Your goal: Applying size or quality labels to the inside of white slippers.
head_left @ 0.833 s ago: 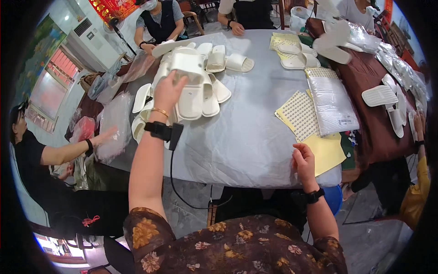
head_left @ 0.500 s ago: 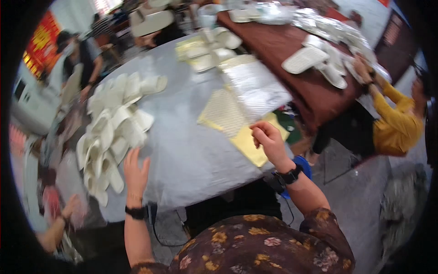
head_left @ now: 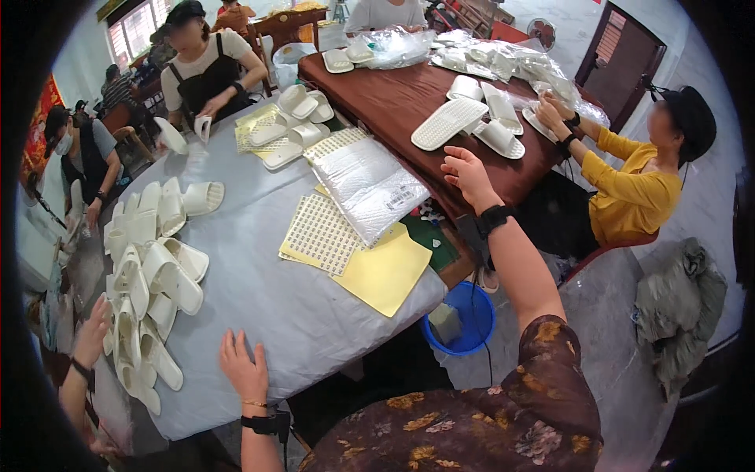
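Note:
My left hand lies flat and empty on the grey tablecloth near the table's front edge, fingers apart. A pile of white slippers lies to its left. My right hand is raised in the air over the gap between the grey table and the brown table, open and holding nothing. Below and left of it lie a stack of clear plastic bags, a dotted sticker sheet and a yellow sheet.
A blue bucket stands on the floor under my right arm. A person in yellow works at the brown table with white slippers. Other people sit at the far left, and another person's hand reaches in from the left.
The view has swung to the right. My right hand has lifted off the yellow sheet into the air toward the brown table. My left hand has come back from the slipper pile to the table's edge.

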A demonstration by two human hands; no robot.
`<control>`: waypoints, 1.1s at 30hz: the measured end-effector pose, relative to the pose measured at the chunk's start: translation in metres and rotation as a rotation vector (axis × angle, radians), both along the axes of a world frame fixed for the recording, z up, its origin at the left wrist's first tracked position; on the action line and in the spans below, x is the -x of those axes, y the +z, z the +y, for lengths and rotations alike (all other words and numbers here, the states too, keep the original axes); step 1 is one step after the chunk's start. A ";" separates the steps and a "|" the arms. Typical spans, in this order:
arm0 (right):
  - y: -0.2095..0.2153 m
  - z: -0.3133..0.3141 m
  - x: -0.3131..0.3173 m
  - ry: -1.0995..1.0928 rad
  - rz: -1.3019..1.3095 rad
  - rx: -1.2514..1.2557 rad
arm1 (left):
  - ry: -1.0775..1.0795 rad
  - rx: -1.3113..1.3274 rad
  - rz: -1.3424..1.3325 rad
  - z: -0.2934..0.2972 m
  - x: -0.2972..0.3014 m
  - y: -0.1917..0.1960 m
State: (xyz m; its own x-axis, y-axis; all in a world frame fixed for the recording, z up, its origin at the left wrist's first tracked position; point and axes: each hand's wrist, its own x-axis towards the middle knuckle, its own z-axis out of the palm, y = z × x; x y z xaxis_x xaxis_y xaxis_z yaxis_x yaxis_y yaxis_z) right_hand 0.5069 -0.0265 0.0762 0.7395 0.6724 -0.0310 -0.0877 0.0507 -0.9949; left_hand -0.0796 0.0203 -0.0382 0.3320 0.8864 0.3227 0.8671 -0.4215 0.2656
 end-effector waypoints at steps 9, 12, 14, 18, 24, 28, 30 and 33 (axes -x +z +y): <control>-0.001 0.060 -0.022 -0.089 -0.062 0.060 | -0.057 -0.081 -0.053 0.000 -0.011 -0.005; -0.003 0.058 -0.030 -0.199 0.070 0.007 | -0.032 -0.032 -0.067 0.000 -0.008 -0.005; -0.004 0.053 -0.037 -0.261 0.064 -0.054 | -0.032 -0.039 -0.068 -0.001 -0.008 -0.003; -0.004 0.041 -0.047 -0.242 -0.005 0.010 | -0.037 -0.045 -0.082 0.002 -0.008 -0.003; -0.005 0.055 -0.050 -0.083 -0.171 0.081 | -0.029 -0.069 -0.066 -0.001 -0.003 -0.005; -0.017 0.064 -0.062 -0.108 -0.159 0.010 | -0.029 -0.071 -0.061 -0.001 -0.005 -0.008; -0.021 0.057 -0.070 -0.189 -0.111 -0.026 | -0.043 -0.096 -0.056 -0.001 -0.008 -0.008; -0.027 0.047 -0.073 -0.354 -0.118 -0.169 | -0.038 -0.080 -0.081 -0.002 -0.009 -0.006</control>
State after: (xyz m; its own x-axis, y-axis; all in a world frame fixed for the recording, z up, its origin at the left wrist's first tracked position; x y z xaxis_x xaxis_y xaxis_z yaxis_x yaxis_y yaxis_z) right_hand 0.5802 0.0204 0.0497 0.9180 0.3643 0.1568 0.0784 0.2210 -0.9721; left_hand -0.0708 0.0180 -0.0437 0.3345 0.8440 0.4192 0.8274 -0.4760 0.2980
